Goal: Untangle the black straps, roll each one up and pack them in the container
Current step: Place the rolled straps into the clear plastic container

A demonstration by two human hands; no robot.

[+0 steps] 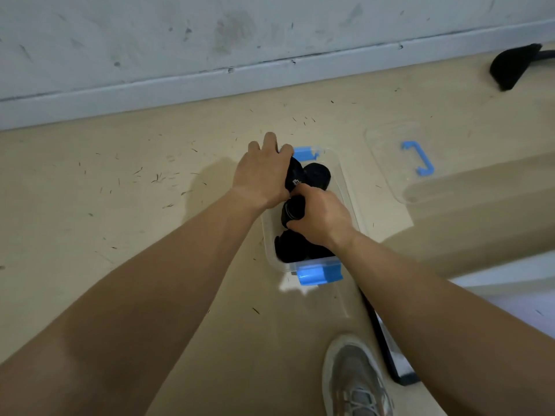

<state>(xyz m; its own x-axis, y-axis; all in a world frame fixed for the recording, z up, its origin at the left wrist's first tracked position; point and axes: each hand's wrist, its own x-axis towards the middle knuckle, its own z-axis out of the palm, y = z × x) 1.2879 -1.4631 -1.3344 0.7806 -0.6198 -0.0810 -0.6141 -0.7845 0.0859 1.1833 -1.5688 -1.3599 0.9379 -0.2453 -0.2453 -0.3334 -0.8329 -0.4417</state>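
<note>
A clear plastic container [350, 193] with blue end clips stands on the beige floor in the middle of the head view. Several rolled black straps lie inside it, one at the far end [316, 175] and others at the near end [291, 246]. My left hand [264, 172] reaches over the far left corner and grips a black roll with a white label [295, 175]. My right hand [321, 214] curls around another black roll [292, 210] in the middle of the container. Both hands hide the strap rolls beneath them.
The container's clear lid [390, 163] with a blue handle [419, 159] lies on the floor to the right. A dark object [510, 67] sits by the wall at the far right. My shoe [354, 382] and a black-edged flat panel [387, 352] are near the bottom.
</note>
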